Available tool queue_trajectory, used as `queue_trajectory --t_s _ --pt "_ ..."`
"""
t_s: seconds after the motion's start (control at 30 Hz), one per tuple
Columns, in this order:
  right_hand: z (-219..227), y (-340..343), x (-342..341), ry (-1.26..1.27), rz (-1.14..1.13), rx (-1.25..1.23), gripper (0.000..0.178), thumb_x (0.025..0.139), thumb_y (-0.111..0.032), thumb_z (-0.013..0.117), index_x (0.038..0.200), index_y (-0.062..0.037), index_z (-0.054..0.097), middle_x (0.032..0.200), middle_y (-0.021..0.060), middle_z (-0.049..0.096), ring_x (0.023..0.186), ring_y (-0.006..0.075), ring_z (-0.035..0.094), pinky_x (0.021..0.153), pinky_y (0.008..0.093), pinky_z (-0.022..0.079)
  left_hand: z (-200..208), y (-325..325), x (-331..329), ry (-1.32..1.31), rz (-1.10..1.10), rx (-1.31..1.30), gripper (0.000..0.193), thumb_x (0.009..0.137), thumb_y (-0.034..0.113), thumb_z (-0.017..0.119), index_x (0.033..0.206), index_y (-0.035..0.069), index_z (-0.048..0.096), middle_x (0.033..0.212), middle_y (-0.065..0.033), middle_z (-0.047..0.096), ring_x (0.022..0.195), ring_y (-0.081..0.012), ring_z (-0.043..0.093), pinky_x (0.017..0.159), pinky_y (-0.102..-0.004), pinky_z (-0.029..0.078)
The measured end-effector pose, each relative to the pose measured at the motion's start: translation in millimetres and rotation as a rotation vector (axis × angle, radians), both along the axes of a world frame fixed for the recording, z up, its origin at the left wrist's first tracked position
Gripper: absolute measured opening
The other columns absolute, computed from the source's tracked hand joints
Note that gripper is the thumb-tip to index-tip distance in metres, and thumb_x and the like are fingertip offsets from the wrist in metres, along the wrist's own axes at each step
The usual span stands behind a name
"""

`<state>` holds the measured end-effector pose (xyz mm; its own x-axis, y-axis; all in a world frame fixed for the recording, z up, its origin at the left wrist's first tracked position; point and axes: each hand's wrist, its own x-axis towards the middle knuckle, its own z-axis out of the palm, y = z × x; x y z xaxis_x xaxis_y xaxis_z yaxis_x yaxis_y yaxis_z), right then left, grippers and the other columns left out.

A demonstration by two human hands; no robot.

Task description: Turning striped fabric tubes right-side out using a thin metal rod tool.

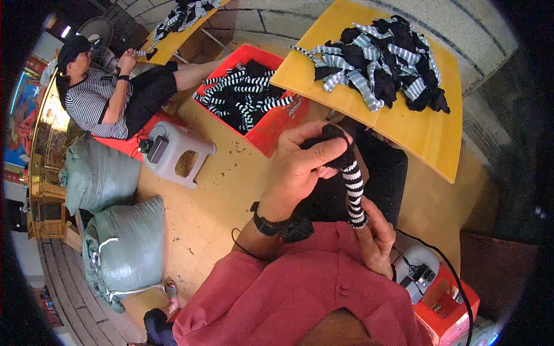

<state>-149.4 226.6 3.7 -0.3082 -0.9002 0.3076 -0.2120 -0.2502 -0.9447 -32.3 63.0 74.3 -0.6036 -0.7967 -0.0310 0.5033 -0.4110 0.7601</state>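
Holding one striped sock (352, 184), left hand (300, 167) grip closed on top, right hand (375, 233) pinching cuff (both gripping)

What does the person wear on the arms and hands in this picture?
Both hands are bare, without gloves. The left hand has a black band, like a watch strap, around its wrist, and a thin dark cord circles the forearm below it. The right hand shows no band or ring that I can see. The arms come out of a red garment; its sleeves stop above the forearms.
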Motion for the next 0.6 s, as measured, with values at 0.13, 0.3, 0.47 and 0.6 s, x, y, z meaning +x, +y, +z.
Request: queue_trajectory --t_s 0.13,0.3,0.47,0.6 --pt "9 1 0 0.163 -0.077 -0.029 0.041 0.08 0.012 0.047 0.12 0.0026 0.048 0.099 0.0155 0.063 0.081 0.0168 0.062 0.07 0.0254 0.046 -1 -4 2 -0.1 -0.217 -0.071 0.014 0.077 0.011 0.066 0.083 -0.001 0.062 0.068 -0.0028 0.056 0.051 -0.0055 0.043 0.044 -0.0192 0.032" --pt "11 1 -6 0.145 0.002 -0.044 0.047 0.077 0.015 0.044 0.122 0.0001 0.047 0.088 0.0122 0.062 0.064 0.0132 0.056 0.057 0.0253 0.045 0 2 0 -0.157 -0.23 -0.082 0.014 0.076 0.012 0.067 0.081 0.0 0.062 0.069 -0.0037 0.057 0.05 -0.0055 0.043 0.043 -0.0183 0.03" --pt "19 9 -2 -0.979 0.244 0.25 0.039 0.081 0.006 0.05 0.119 -0.0035 0.047 0.085 0.0026 0.059 0.053 0.0051 0.042 0.044 0.0168 0.029 -4 7 -4 -0.095 -0.25 0.0 0.017 0.078 0.012 0.066 0.088 0.0 0.062 0.07 -0.003 0.057 0.05 -0.0041 0.042 0.042 -0.0172 0.029" --pt "12 7 -3 -0.937 0.219 0.205 0.036 0.083 0.002 0.052 0.118 -0.0037 0.047 0.083 0.0019 0.058 0.053 0.0055 0.043 0.043 0.0177 0.029 -1 16 -9 -0.135 -0.07 -0.009 0.018 0.079 0.012 0.066 0.091 0.0 0.062 0.071 -0.0015 0.057 0.051 -0.0032 0.042 0.042 -0.0167 0.028"
